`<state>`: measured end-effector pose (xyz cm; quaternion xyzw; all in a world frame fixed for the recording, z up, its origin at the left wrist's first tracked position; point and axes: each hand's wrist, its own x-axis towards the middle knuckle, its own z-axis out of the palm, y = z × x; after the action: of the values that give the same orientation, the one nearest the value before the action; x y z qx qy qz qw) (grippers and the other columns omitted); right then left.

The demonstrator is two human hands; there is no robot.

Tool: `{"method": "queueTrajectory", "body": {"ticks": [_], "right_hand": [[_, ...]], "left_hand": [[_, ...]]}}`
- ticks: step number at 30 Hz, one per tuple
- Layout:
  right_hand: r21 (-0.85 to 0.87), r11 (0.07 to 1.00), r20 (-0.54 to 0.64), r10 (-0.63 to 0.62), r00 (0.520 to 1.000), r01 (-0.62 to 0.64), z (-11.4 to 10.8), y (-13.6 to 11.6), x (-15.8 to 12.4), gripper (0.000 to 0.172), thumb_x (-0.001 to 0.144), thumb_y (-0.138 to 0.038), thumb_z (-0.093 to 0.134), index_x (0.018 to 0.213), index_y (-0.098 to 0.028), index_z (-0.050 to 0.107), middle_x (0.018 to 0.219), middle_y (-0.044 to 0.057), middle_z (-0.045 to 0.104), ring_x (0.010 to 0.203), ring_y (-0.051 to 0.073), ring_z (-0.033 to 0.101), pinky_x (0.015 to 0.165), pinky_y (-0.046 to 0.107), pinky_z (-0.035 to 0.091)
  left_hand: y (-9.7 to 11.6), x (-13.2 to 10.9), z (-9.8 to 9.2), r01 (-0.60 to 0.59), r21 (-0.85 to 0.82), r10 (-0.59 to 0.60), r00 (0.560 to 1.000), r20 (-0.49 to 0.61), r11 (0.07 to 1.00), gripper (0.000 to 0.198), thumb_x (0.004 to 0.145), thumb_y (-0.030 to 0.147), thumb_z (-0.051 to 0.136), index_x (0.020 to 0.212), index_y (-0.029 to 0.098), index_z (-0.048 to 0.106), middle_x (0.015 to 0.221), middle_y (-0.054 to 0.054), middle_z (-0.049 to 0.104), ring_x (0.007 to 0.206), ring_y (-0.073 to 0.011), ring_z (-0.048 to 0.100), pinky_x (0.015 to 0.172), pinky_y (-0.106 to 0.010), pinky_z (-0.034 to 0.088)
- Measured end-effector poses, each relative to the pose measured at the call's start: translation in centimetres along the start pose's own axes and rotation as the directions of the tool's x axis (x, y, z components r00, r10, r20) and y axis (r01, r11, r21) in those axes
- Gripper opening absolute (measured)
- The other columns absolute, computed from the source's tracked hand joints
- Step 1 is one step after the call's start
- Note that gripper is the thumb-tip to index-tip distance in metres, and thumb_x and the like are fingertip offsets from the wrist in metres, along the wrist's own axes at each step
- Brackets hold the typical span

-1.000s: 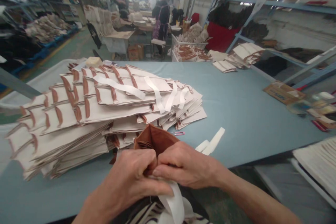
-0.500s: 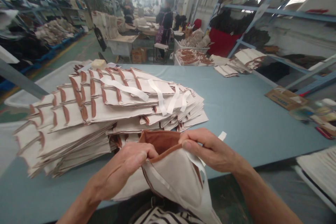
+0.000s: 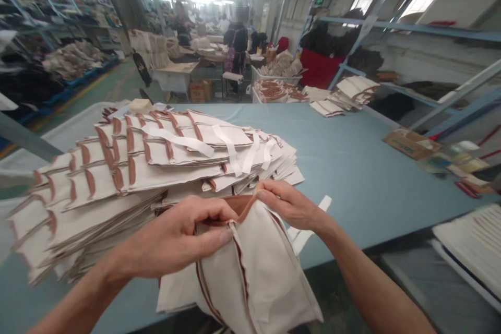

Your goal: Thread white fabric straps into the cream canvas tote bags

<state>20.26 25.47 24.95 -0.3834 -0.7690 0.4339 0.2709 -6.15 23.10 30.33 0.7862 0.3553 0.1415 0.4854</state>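
Observation:
Between my hands hangs a cream fabric bag [image 3: 274, 261] with a brown-lined opening, near the table's front edge. My left hand [image 3: 188, 240] pinches its rim beside a seam, thumb outside and fingers at the opening. With thumb and fingers my right hand [image 3: 287, 203] grips the rim farther right. A white strip [image 3: 303, 237] sticks out beneath the right wrist. Just beyond the hands lies a broad heap of similar cream pieces [image 3: 180, 169] with brown edges. Loose white strips [image 3: 235, 154] rest on top of that heap.
The blue-green table [image 3: 344, 167] extends to the right. A cardboard box [image 3: 410, 143] and small items lie at its right side. More cream pieces [image 3: 352, 94] are stacked at the far edge. A papers-like stack [image 3: 473, 250] sits lower right. A person [image 3: 236, 42] stands in the background.
The bag has turned, so a side seam now faces me and its rim is folded between my hands. Both hands have come closer together. The view has shifted slightly right.

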Motion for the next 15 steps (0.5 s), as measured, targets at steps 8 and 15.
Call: {"method": "queueTrajectory", "body": {"ticks": [8,15], "right_hand": [[0.035,0.999,0.009,-0.021,1.0,0.02,0.6,0.2,0.0,0.042,0.107,-0.053,0.043,0.082,-0.02,0.051,0.072,-0.004,0.044,0.067,0.014,0.041,0.063,0.027,0.034],[0.048,0.999,0.026,-0.023,0.999,0.022,1.2,0.5,0.1,0.047,0.107,-0.058,0.043,0.078,-0.021,0.047,0.072,-0.004,0.043,0.067,0.014,0.04,0.064,0.028,0.034]], "left_hand": [[-0.7,0.0,0.2,0.004,-0.191,0.005,0.999,0.048,0.982,0.026,0.1,0.036,0.057,0.098,0.017,0.075,0.086,0.001,0.072,0.075,-0.0118,0.057,0.066,-0.018,0.043],[-1.0,0.0,0.9,0.015,-0.257,-0.006,0.999,0.035,0.966,0.022,0.096,0.032,0.061,0.097,0.016,0.076,0.087,-0.001,0.074,0.076,-0.013,0.06,0.067,-0.019,0.045]]}}
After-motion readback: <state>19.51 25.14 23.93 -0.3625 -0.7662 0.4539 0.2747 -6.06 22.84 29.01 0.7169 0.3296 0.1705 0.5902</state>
